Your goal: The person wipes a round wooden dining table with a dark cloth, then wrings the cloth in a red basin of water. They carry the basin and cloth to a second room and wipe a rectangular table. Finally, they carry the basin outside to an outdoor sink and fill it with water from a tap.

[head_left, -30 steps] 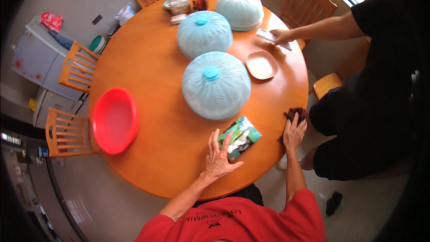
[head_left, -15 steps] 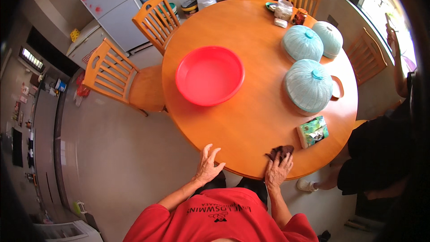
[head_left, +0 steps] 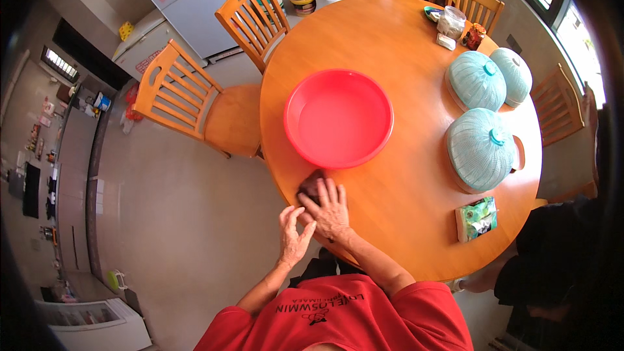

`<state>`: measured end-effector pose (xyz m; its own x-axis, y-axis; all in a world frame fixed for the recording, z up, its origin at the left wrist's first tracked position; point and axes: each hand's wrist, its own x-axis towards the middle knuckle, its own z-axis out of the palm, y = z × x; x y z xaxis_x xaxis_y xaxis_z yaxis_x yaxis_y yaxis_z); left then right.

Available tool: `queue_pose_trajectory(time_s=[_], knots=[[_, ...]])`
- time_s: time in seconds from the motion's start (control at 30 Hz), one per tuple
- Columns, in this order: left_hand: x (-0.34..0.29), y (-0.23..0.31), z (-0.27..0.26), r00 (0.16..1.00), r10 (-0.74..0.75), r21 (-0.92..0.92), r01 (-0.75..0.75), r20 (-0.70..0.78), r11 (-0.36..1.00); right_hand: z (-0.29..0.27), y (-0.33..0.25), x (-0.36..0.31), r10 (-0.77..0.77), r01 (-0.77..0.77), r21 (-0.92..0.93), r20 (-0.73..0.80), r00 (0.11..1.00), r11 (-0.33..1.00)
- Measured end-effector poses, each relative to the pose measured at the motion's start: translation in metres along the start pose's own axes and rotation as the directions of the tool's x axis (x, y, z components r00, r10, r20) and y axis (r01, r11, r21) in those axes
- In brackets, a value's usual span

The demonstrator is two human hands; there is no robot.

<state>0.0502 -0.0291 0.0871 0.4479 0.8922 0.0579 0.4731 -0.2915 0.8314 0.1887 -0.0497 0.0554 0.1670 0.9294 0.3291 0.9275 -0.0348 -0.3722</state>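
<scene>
A dark brown cloth [head_left: 312,184] lies bunched on the round wooden table [head_left: 403,221], at its near left edge. My right hand [head_left: 330,213] presses it down, fingers spread over the cloth and arm reaching across to the left. Just beside it, at the table's rim, my left hand [head_left: 294,236] hovers with its fingers bent and apart, holding nothing. Part of the cloth is hidden under the right fingers. A large red plastic basin [head_left: 339,123] stands right beyond the cloth, with nothing visible inside.
On the table's right are several pale blue dome food covers [head_left: 482,149] and a green tissue pack [head_left: 476,220]. Glass jars [head_left: 451,23] stand at the far side. Wooden chairs [head_left: 231,114] surround the table. A person in dark clothes [head_left: 552,253] is at the right.
My right hand has swept the cloth leftward along the table's near edge to below the basin, beside my left hand. The view has shifted slightly left.
</scene>
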Motion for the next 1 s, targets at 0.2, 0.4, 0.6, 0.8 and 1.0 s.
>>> queue_pose_trajectory(time_s=[0.2,0.4,0.6,0.8,1.0], knots=[[0.051,-0.001,-0.009,0.992,-0.003,0.045,0.009,-0.129,0.999,-0.025,0.008,-0.014,-0.442,0.417,0.146,0.284,0.851,0.897],[0.097,-0.002,-0.014,0.999,-0.040,-0.047,0.039,-0.017,0.998,-0.068,0.040,-0.074,-0.273,0.228,0.197,0.244,0.930,0.954],[0.156,-0.011,-0.020,0.996,-0.015,-0.159,0.029,0.091,0.987,-0.077,0.039,-0.121,0.439,-0.431,-0.228,-0.017,0.898,0.873],[0.213,-0.030,-0.038,0.941,0.125,-0.260,-0.040,0.316,0.965,-0.019,-0.034,-0.110,0.716,-0.779,-0.455,-0.352,0.603,0.432],[0.249,-0.039,-0.069,0.827,0.184,-0.191,-0.095,0.531,0.977,0.013,-0.091,-0.075,0.651,-0.707,-0.311,-0.278,0.706,0.635]])
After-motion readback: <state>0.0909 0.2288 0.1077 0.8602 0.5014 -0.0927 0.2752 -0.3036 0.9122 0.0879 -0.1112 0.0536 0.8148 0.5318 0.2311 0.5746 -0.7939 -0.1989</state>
